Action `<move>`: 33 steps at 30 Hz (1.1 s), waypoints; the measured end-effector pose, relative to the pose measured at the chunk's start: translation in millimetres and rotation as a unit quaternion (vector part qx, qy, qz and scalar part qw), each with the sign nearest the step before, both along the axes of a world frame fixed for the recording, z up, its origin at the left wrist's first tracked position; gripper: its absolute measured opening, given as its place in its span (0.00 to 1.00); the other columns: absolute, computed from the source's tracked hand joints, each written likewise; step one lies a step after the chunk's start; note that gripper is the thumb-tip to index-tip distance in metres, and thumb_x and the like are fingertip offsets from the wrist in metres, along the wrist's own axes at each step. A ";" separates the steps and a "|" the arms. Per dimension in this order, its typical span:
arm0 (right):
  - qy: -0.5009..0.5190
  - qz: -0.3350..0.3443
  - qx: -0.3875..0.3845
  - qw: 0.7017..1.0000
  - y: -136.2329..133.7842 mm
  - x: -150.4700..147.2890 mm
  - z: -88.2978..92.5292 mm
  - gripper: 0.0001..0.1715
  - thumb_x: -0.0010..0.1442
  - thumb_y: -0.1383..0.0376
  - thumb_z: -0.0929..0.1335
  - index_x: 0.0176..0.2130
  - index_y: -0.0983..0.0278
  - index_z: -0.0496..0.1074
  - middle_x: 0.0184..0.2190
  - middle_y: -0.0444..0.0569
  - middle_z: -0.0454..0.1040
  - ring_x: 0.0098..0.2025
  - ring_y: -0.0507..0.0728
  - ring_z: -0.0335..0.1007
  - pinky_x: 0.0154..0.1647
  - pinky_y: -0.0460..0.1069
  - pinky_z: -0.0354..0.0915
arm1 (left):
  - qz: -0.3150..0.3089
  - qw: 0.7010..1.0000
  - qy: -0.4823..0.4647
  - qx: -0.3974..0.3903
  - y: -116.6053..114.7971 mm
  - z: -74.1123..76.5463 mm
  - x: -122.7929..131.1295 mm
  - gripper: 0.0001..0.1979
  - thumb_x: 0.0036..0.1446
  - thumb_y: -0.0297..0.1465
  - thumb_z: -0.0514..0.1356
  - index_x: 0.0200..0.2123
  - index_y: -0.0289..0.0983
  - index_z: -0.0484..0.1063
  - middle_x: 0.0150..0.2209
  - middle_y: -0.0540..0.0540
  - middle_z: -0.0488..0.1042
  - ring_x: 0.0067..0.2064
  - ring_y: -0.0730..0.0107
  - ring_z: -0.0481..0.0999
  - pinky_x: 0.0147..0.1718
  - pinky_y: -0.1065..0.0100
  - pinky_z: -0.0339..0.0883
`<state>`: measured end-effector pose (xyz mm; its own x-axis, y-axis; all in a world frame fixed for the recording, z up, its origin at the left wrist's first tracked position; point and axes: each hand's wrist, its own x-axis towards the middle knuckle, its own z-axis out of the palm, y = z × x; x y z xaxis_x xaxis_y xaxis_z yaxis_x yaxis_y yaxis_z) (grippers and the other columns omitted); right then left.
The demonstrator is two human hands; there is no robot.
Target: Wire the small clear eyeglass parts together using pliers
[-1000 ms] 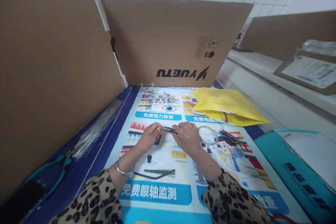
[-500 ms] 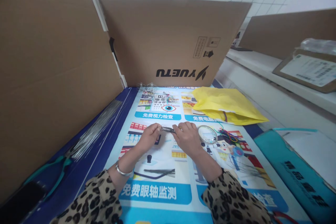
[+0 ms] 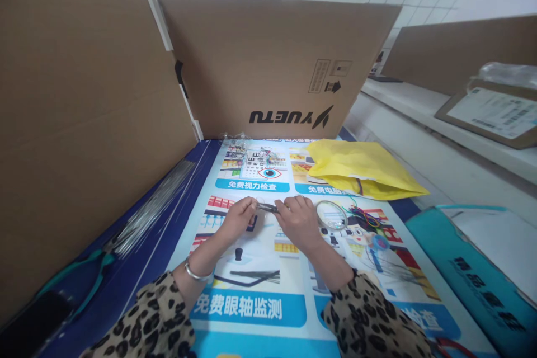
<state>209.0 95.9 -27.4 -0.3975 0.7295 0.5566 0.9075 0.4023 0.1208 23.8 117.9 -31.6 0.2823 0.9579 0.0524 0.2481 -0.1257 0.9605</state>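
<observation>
Over the middle of the printed mat, my right hand is closed around small dark pliers, whose jaws point left. Facing it, my left hand pinches with thumb and fingertips at the jaw tips. A faint, thin wire seems to be in that pinch, though most of it is hidden by the fingers. To the right of my right hand lies a round, clear-centred ring, beside a tangle of coloured cords. Below the hands, a bundle of short dark wires rests on the mat.
Cardboard panels stand at the back and left. Long silvery wires and teal-handled pliers lie along the left. A yellow bag is at the back right, a teal box at the right. Small clear pieces sit by the back panel.
The pliers and the right hand have shifted very slightly to the left. Both hands otherwise keep their hold, and everything else stays in place.
</observation>
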 end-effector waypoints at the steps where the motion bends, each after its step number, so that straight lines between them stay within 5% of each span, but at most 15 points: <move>1: 0.003 -0.001 -0.003 1.000 -0.2 -0.2 0.1 0.15 0.57 0.60 0.63 0.43 0.62 0.69 0.32 0.51 0.67 0.37 0.58 0.56 0.38 0.53 0.48 | -0.002 1.000 -0.001 0.001 0.4 -0.7 -0.3 0.11 0.56 0.36 0.49 0.25 0.37 0.61 0.17 0.55 0.60 0.20 0.76 0.59 0.23 0.73 0.54; 33: -0.002 0.003 -0.002 1.000 -0.4 1.4 1.3 0.13 0.57 0.61 0.64 0.41 0.62 0.70 0.31 0.50 0.67 0.37 0.57 0.55 0.38 0.53 0.48 | -0.024 0.999 0.028 0.016 1.1 -0.5 -0.9 0.11 0.57 0.36 0.47 0.25 0.37 0.60 0.17 0.55 0.60 0.21 0.75 0.59 0.24 0.72 0.55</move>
